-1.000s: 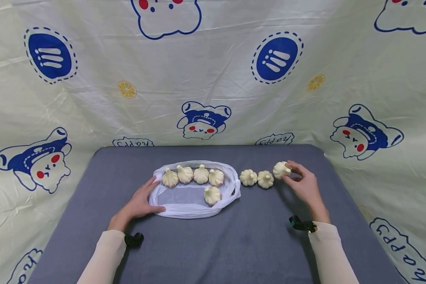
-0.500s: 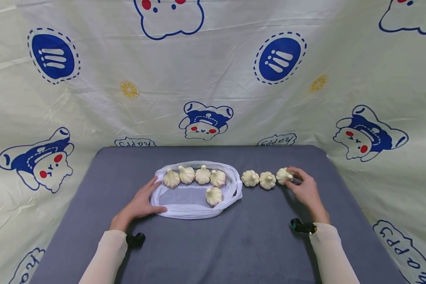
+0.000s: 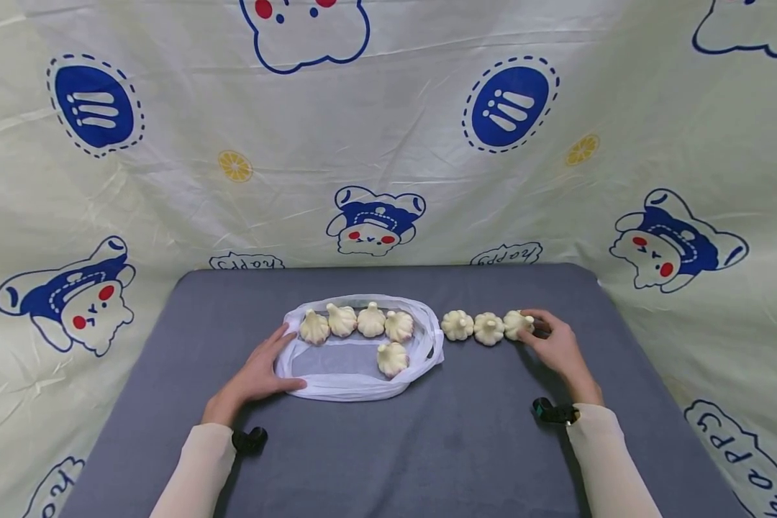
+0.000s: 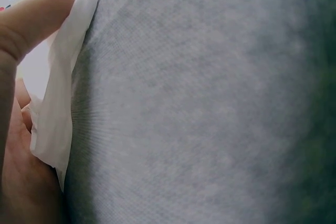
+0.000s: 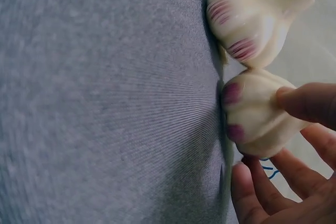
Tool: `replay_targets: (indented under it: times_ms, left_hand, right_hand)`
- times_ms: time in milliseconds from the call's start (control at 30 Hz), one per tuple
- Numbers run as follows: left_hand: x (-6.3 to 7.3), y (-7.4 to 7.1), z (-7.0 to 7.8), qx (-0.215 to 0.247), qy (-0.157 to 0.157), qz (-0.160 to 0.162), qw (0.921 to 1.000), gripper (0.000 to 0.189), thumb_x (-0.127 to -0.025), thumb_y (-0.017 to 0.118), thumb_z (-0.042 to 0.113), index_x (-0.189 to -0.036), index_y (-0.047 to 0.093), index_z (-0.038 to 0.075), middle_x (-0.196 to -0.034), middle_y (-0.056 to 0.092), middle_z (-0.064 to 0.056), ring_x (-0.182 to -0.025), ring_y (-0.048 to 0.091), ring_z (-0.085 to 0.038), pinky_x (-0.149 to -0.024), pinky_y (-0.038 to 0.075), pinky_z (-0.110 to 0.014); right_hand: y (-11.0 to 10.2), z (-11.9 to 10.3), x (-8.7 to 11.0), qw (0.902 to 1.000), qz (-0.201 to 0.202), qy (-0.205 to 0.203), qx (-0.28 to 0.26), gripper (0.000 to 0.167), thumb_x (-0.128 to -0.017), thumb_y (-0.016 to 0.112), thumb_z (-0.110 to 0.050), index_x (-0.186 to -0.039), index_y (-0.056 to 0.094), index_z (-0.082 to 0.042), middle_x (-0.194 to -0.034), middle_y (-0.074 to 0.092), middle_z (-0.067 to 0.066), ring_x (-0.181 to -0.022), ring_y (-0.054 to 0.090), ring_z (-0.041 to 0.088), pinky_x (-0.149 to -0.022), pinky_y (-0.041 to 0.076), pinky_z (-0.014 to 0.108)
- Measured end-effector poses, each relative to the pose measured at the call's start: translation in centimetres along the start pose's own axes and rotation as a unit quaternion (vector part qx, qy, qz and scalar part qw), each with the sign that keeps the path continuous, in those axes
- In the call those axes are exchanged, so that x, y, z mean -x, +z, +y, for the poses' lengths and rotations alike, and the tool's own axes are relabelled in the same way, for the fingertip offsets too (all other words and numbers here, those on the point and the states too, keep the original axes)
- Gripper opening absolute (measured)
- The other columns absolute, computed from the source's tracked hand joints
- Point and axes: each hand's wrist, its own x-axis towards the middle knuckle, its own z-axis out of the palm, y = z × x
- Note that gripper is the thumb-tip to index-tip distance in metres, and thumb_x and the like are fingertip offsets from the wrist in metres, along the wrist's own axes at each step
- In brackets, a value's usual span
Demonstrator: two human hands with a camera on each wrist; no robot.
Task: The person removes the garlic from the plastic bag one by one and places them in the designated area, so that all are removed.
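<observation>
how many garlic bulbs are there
8 garlic bulbs: inside the white bag, four farther back, one nearer; right of it, three in line, the right hand holding the last.

8 garlic bulbs (image 3: 457, 326) — 1 white bag (image 3: 343, 389), 2 hands (image 3: 257, 370) — 2 black wrist devices (image 3: 250, 441).

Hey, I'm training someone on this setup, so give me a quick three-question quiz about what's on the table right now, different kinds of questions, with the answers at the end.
1. How many garlic bulbs lie inside the rim of the white bag?

2. True or false: the left hand touches the end of the bag that is farther from the row of bulbs.

3. Which bulb of that row does the right hand hold?
a) the one nearest the bag
b) the middle one
c) the one farthest from the bag

Key: 1. Five. 2. True. 3. c, the end bulb.
</observation>
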Motion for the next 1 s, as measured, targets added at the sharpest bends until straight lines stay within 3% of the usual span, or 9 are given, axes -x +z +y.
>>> replay_targets:
  times_ms: [167, 233, 400, 467, 733, 1000]
  left_hand:
    - [-0.1, -0.1, 0.0, -0.005, -0.004, -0.005, 1.0, 0.102, -0.08, 0.083, 0.047, -0.16, 0.035, 0.006, -0.171, 0.016, -0.021, -0.154, 0.018, -0.052, -0.12, 0.017, -0.073]
    - [-0.2, -0.1, 0.1, -0.003, -0.008, -0.008, 0.9999, 0.102, -0.08, 0.083, 0.047, -0.16, 0.034, 0.007, -0.172, 0.015, -0.02, -0.154, 0.017, -0.052, -0.12, 0.017, -0.073]
    - [-0.2, 0.0, -0.1, -0.003, -0.012, -0.01, 0.9999, 0.103, -0.08, 0.083, 0.049, -0.161, 0.034, 0.008, -0.172, 0.015, -0.019, -0.155, 0.017, -0.051, -0.119, 0.018, -0.073]
    - [-0.2, 0.1, -0.2, -0.003, -0.013, -0.008, 0.9999, 0.103, -0.08, 0.083, 0.049, -0.161, 0.034, 0.008, -0.172, 0.015, -0.018, -0.155, 0.017, -0.051, -0.119, 0.018, -0.073]
    - [-0.1, 0.1, -0.4, -0.009, -0.003, 0.001, 1.0, 0.103, -0.079, 0.083, 0.048, -0.16, 0.035, 0.008, -0.172, 0.016, -0.019, -0.154, 0.018, -0.051, -0.119, 0.019, -0.073]
    - [-0.2, 0.2, -0.2, 0.006, -0.012, -0.007, 0.9999, 0.103, -0.08, 0.083, 0.049, -0.161, 0.034, 0.009, -0.173, 0.015, -0.017, -0.155, 0.016, -0.05, -0.12, 0.017, -0.072]
  right_hand:
    - [0.1, 0.3, 0.0, 0.9999, -0.01, -0.004, -0.005, 0.048, -0.101, 0.067, -0.026, -0.142, 0.056, -0.003, -0.144, 0.053, 0.032, -0.127, 0.058, 0.05, -0.1, 0.049, 0.06]
    - [0.2, 0.5, 0.0, 0.9999, -0.008, -0.007, -0.004, 0.048, -0.101, 0.066, -0.027, -0.142, 0.056, -0.003, -0.143, 0.055, 0.032, -0.126, 0.059, 0.049, -0.098, 0.053, 0.049]
    - [0.4, 0.6, 0.0, 0.9999, -0.005, -0.011, 0.003, 0.05, -0.102, 0.066, -0.028, -0.143, 0.054, -0.002, -0.139, 0.059, 0.031, -0.123, 0.061, 0.047, -0.095, 0.051, 0.045]
    - [0.5, 0.6, 0.0, 0.9999, -0.007, -0.011, 0.003, 0.051, -0.102, 0.065, -0.028, -0.144, 0.053, -0.002, -0.138, 0.059, 0.032, -0.123, 0.06, 0.047, -0.098, 0.048, 0.054]
    - [0.5, 0.4, -0.1, 0.9999, -0.01, -0.008, -0.002, 0.054, -0.102, 0.066, -0.028, -0.146, 0.051, 0.0, -0.139, 0.058, 0.033, -0.124, 0.059, 0.048, -0.1, 0.047, 0.057]
    - [-0.5, -0.6, 0.6, 1.0, -0.004, -0.001, -0.004, 0.064, -0.101, 0.066, -0.03, -0.152, 0.041, -0.001, -0.155, 0.041, 0.033, -0.134, 0.049, 0.055, -0.102, 0.044, 0.067]
